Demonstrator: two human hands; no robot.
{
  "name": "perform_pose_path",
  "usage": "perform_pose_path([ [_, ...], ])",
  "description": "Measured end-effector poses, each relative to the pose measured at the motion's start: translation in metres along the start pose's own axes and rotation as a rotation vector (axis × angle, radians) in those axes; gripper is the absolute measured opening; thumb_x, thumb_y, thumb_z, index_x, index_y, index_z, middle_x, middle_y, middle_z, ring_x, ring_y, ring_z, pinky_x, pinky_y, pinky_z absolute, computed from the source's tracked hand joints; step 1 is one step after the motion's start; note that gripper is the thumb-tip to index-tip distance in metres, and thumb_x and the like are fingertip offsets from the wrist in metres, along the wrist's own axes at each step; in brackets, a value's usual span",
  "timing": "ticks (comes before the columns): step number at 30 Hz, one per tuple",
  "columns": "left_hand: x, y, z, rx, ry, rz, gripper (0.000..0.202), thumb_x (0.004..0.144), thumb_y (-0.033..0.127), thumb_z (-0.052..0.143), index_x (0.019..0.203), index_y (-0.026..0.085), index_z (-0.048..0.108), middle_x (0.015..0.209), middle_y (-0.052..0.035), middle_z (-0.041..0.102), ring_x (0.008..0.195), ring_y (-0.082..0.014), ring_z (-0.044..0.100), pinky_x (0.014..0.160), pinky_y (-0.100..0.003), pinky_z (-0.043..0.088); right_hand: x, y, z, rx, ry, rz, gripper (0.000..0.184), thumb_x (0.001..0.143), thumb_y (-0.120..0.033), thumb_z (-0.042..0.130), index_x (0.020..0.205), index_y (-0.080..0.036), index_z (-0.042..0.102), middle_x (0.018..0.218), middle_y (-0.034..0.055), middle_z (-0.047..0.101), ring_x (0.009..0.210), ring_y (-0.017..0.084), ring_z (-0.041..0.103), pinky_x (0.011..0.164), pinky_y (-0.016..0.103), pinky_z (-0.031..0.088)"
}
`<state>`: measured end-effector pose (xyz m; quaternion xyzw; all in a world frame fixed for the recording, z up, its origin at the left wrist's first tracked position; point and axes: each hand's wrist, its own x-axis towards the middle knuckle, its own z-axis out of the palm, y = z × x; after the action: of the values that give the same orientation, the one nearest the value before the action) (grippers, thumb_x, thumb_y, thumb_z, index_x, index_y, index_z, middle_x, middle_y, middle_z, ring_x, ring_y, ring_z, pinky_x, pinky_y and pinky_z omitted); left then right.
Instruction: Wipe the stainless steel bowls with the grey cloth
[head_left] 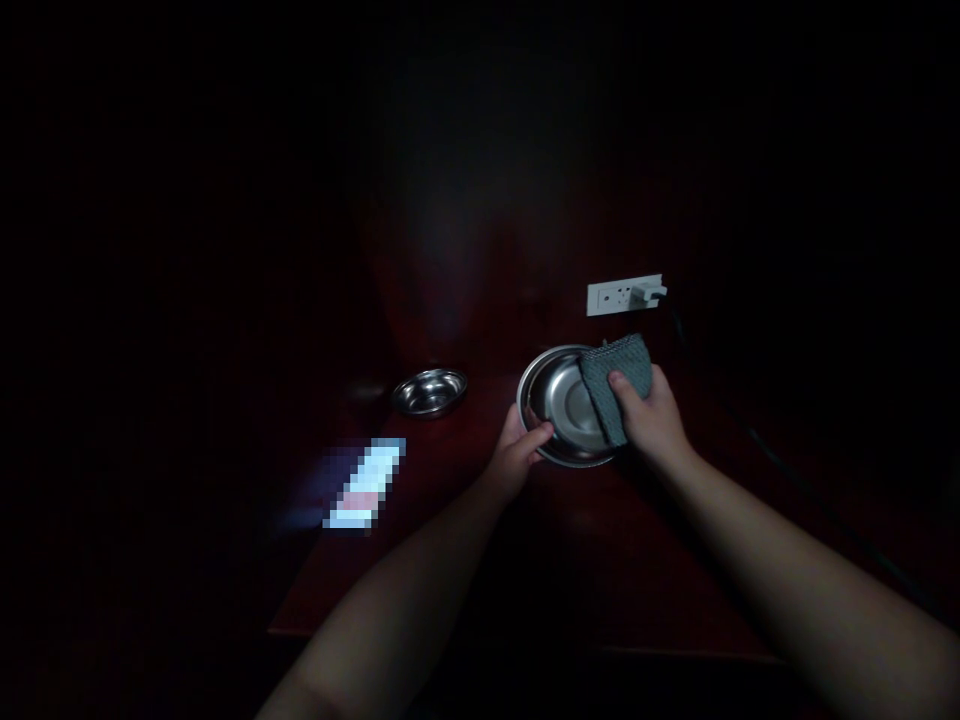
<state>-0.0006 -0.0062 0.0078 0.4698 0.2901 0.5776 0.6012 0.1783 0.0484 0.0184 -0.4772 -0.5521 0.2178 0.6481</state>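
A shiny metal bowl (564, 392) is tilted toward me above the dark red table. My left hand (519, 452) grips its lower left rim, with the thumb over the inside edge and the fingers underneath. In my right hand (651, 412) is a folded grey-green cloth (616, 378), pinched under the thumb. The cloth lies over the bowl's right rim and hides that part of it. A second, smaller-looking metal bowl (430, 393) stands upright on the table, left of my hands.
A bright, pixelated rectangle (365, 485) lies on the left of the red table (450, 500). On the wall behind, a white power socket (624, 295) holds a plug, with a dark cable (795, 465) running down to the right. The surroundings are very dark.
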Motion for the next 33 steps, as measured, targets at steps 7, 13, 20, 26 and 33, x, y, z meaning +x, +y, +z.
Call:
perform_pose_path([
  [7,-0.0005,0.0014,0.0006,-0.012,0.043,0.017,0.047,0.067,0.03,0.067,0.11,0.024,0.05,0.106,-0.0025,0.057,0.091,-0.0185,0.057,0.065,-0.026,0.047,-0.001,-0.0003,0.0,0.018,-0.091,0.025,0.045,0.07,-0.06,0.057,0.094,-0.021,0.054,0.086,0.005,0.061,0.078,0.022,0.057,0.073,0.04,0.046],
  [13,0.0022,0.0001,-0.0008,-0.05,0.052,0.033,0.051,0.066,0.03,0.069,0.113,0.024,0.05,0.109,-0.0032,0.059,0.097,-0.0209,0.057,0.076,-0.032,0.047,0.0001,0.0038,0.0004,0.05,-0.163,0.001,0.048,0.069,-0.058,0.059,0.099,-0.021,0.053,0.09,0.0045,0.062,0.081,0.022,0.058,0.077,0.041,0.047],
  [20,0.0065,-0.0011,-0.0039,-0.038,0.071,0.078,0.048,0.066,0.029,0.069,0.11,0.022,0.053,0.106,-0.0037,0.061,0.1,-0.0212,0.056,0.082,-0.033,0.045,-0.0015,-0.0003,-0.0012,0.024,-0.215,-0.028,0.05,0.069,-0.055,0.061,0.105,-0.021,0.05,0.095,0.0058,0.061,0.084,0.023,0.058,0.079,0.042,0.046],
  [26,0.0069,-0.0006,-0.0063,-0.021,0.087,0.103,0.043,0.067,0.029,0.068,0.107,0.021,0.055,0.104,-0.0032,0.062,0.101,-0.0209,0.056,0.087,-0.034,0.043,-0.0022,-0.0052,-0.0012,0.024,-0.255,-0.094,0.052,0.07,-0.053,0.062,0.108,-0.02,0.05,0.099,0.007,0.06,0.087,0.023,0.057,0.082,0.042,0.045],
  [33,0.0064,0.0016,-0.0037,-0.184,0.067,0.022,0.036,0.068,0.032,0.065,0.1,0.02,0.055,0.099,-0.0046,0.063,0.094,-0.0206,0.059,0.083,-0.037,0.046,0.0009,0.0008,0.0007,0.011,-0.132,-0.084,0.054,0.066,-0.055,0.064,0.105,-0.019,0.052,0.097,0.007,0.061,0.086,0.023,0.058,0.08,0.041,0.046],
])
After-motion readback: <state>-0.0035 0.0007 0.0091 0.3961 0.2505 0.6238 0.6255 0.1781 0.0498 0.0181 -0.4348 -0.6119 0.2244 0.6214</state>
